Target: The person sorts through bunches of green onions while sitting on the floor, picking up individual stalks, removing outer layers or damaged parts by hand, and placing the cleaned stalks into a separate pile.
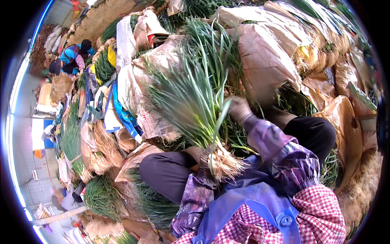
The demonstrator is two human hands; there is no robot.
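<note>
The long, green onion bunch [204, 118] with pale stringy roots, between dark-trousered knees [164, 170], is best steadied by the left hand [206, 161] clamped near its base, while the blurred right hand's [239, 109] grip cannot be told.

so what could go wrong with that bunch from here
The left hand holds the green onion bunch low, near the roots, while the leaves fan out widely above; stalks might slip loose.

The right hand, blurred, is close to a long leaf, so a hard tug could perhaps tear it.

The roots hang near the blue apron, so loose bits may drop onto it.
</note>
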